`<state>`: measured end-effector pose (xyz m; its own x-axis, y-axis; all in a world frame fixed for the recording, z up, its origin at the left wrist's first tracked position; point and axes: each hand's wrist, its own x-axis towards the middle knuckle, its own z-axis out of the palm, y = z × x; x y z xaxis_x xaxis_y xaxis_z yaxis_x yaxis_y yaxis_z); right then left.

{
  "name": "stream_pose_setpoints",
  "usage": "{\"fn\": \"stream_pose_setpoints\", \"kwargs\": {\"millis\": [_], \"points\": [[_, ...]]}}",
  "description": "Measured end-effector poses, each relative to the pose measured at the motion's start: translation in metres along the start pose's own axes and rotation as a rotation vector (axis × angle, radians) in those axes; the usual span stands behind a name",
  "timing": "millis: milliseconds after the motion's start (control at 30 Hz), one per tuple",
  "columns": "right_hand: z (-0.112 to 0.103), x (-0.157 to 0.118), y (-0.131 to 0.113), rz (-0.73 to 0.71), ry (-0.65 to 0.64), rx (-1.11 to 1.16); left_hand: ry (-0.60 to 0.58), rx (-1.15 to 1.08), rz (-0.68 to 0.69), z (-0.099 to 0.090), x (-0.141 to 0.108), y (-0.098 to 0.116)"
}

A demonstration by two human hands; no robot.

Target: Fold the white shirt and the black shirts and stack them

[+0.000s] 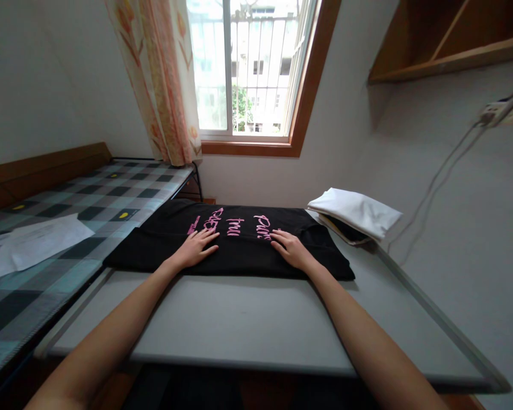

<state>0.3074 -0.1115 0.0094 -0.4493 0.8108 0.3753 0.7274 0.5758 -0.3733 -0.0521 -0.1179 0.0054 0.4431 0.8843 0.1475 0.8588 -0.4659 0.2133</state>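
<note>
A black shirt (248, 256) with pink lettering lies folded across the far part of the white table (239, 324). My left hand (195, 247) rests flat on the shirt, left of its middle, with fingers spread over the edge of the lettering. On the right half of the cloth lies my right hand (291, 249), palm down, its fingers apart near the pink print. Neither hand grips the fabric. The near part of the shirt is turned over in a long band, and both hands touch it.
A stack of folded cloth, white on top (354, 210), sits at the table's back right by the wall. On the left, a bed with a checkered cover (141, 193) adjoins the table and holds papers (47, 242). A wooden shelf (448, 61) hangs at upper right.
</note>
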Motion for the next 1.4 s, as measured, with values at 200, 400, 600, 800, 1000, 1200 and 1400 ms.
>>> {"fn": "stream_pose_setpoints", "kwargs": {"millis": [200,400,600,800,1000,1200,1400], "points": [[-0.032,-0.015,0.032,0.333,0.069,-0.305,0.138,0.072,-0.171,-0.015,-0.006,-0.035],[-0.047,-0.024,0.049,0.574,0.003,-0.454,0.180,0.191,-0.375,-0.031,-0.016,-0.054],[-0.042,-0.026,0.051,0.650,0.003,-0.482,0.204,0.267,-0.553,-0.033,-0.024,-0.059],[-0.044,-0.024,0.045,0.558,0.179,-0.604,0.218,0.255,-0.613,-0.034,-0.025,-0.062],[-0.038,-0.024,0.050,0.603,0.060,-0.591,0.251,0.291,-0.595,-0.033,-0.024,-0.063],[-0.039,-0.024,0.051,0.610,0.052,-0.595,0.246,0.274,-0.615,-0.034,-0.024,-0.061],[-0.040,-0.027,0.049,0.576,0.175,-0.637,0.292,0.302,-0.572,-0.035,-0.023,-0.060]]}}
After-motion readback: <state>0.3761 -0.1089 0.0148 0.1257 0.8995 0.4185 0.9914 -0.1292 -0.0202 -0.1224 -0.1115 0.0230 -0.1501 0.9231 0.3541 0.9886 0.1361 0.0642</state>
